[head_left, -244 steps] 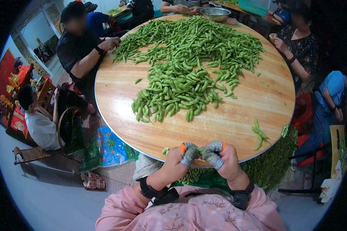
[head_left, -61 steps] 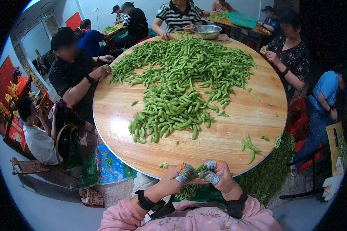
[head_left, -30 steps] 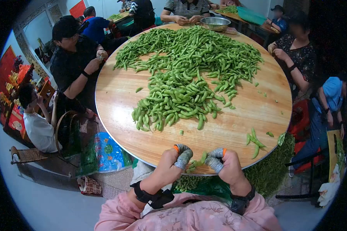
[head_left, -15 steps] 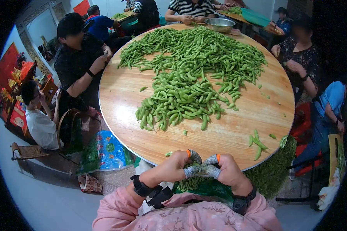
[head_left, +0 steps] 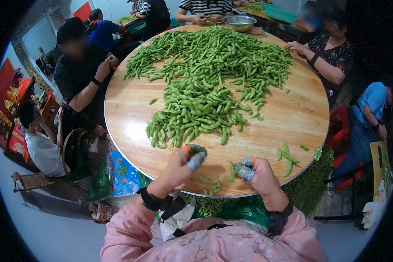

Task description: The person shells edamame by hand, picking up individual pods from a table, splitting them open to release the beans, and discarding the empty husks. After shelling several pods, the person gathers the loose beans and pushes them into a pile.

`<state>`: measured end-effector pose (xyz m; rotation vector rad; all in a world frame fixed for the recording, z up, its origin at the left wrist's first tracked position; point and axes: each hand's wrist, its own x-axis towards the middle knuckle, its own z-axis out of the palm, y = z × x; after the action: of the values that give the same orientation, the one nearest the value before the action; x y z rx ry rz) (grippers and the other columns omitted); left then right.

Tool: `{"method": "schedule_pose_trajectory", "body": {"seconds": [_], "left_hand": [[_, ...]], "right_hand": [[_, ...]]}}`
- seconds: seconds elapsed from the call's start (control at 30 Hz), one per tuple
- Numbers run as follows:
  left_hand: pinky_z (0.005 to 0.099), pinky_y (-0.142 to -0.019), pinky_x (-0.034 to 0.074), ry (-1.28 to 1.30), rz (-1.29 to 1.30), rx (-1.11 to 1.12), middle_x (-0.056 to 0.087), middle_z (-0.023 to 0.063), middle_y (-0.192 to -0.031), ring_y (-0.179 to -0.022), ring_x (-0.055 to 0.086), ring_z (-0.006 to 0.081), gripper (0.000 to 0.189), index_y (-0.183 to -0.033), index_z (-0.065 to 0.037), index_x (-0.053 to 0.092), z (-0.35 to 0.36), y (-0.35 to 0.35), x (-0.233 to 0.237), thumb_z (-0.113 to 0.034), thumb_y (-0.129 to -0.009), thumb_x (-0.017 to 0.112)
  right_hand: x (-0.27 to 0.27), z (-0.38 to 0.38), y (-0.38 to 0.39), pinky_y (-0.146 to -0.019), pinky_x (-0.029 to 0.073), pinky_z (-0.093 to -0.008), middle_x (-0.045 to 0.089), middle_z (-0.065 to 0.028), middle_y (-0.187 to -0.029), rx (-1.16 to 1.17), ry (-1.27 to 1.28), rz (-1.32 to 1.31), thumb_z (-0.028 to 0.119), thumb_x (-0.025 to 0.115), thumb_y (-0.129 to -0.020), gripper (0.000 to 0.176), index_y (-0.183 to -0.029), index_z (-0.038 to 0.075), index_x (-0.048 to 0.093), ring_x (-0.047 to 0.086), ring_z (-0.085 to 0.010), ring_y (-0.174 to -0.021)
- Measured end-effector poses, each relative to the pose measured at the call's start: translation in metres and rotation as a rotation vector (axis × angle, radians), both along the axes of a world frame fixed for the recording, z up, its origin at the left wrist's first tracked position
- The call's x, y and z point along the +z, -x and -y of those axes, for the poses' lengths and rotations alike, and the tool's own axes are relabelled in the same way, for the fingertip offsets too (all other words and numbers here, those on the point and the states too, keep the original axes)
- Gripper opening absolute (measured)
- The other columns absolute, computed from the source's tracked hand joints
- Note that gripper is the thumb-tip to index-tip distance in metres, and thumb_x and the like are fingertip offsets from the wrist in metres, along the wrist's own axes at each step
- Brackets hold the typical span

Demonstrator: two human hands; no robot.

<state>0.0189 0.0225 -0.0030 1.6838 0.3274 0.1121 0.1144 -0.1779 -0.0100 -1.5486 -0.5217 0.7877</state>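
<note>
A large heap of green bean pods (head_left: 201, 105) lies on the round wooden table (head_left: 135, 131). My left hand (head_left: 185, 161), its fingertips wrapped in grey, is closed just below the near edge of the heap; whatever lies between its fingers is hidden. A green pod (head_left: 232, 171) is pinched upright in my right hand (head_left: 255, 172), over the table's near edge. Several small green beans (head_left: 212, 187) rest on the table between my hands. Right of my right hand lie a few loose pods (head_left: 287, 158).
A metal bowl (head_left: 239, 23) stands at the table's far edge. People sit on the left, far and right sides. Below the near edge are more shelled beans (head_left: 205, 206). A green heap (head_left: 310, 187) and a blue bag (head_left: 122, 174) flank the table.
My hands have moved apart and up over the table. Small beans now lie near its edge, and a pod shows in my right hand. The person at right has reached toward the table.
</note>
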Motion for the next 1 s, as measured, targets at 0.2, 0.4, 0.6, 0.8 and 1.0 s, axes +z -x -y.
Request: {"method": "schedule_pose_trajectory", "body": {"seconds": [0.2, 0.4, 0.6, 0.8, 1.0], "left_hand": [[0.0181, -0.048, 0.039, 0.077, -0.098, -0.278, 0.053, -0.0019, -0.065, -0.055, 0.049, 0.0047, 0.016, -0.086, -0.003, 0.053, 0.033, 0.000, 0.013, -0.015, -0.077, 0.059], [0.0204, -0.054, 0.040, 0.119, -0.084, -0.342, 0.053, -0.0032, -0.069, -0.063, 0.046, 0.0049, 0.008, -0.082, 0.000, 0.055, 0.029, 0.003, 0.001, -0.002, -0.074, 0.054], [0.0235, -0.067, 0.042, -0.233, 0.081, -0.173, 0.056, 0.0035, -0.078, -0.073, 0.050, 0.0099, 0.019, -0.088, 0.002, 0.054, 0.012, 0.000, -0.017, 0.003, -0.070, 0.049], [0.0313, -0.083, 0.037, -0.722, 0.257, -0.188, 0.047, 0.0144, -0.100, -0.095, 0.046, 0.0283, 0.037, -0.103, -0.003, 0.048, -0.016, -0.026, -0.026, 0.000, -0.066, 0.051], [0.0349, -0.078, 0.039, -0.715, 0.252, -0.307, 0.048, 0.0151, -0.097, -0.090, 0.047, 0.0306, 0.035, -0.105, -0.004, 0.049, 0.007, -0.010, -0.024, -0.004, -0.070, 0.054]], "right_hand": [[-0.004, -0.010, 0.016, -0.054, 0.042, -0.0226, 0.057, -0.0022, -0.066, 0.021, -0.019, 0.120, 0.004, 0.056, -0.074, 0.009, -0.079, -0.002, 0.059, 0.050, -0.0073, -0.060], [-0.007, -0.006, 0.014, -0.057, 0.043, -0.0252, 0.058, -0.0065, -0.065, 0.126, -0.036, 0.240, 0.005, 0.058, -0.071, 0.011, -0.080, -0.001, 0.059, 0.051, -0.0087, -0.060], [-0.023, -0.010, -0.001, -0.054, 0.041, -0.0203, 0.058, -0.0013, -0.070, 0.010, 0.022, 0.130, 0.008, 0.056, -0.076, 0.008, -0.080, 0.002, 0.059, 0.050, -0.0058, -0.060], [-0.023, 0.039, -0.059, -0.043, 0.039, -0.0221, 0.055, -0.0024, -0.063, -0.363, 0.139, 0.100, 0.008, 0.053, -0.074, 0.007, -0.075, 0.003, 0.057, 0.047, -0.0086, -0.049], [-0.029, 0.164, -0.099, -0.033, 0.029, -0.0162, 0.051, -0.0016, -0.059, -0.778, 0.132, 0.109, 0.008, 0.050, -0.072, 0.018, -0.087, 0.000, 0.056, 0.043, -0.0056, -0.043]]}}
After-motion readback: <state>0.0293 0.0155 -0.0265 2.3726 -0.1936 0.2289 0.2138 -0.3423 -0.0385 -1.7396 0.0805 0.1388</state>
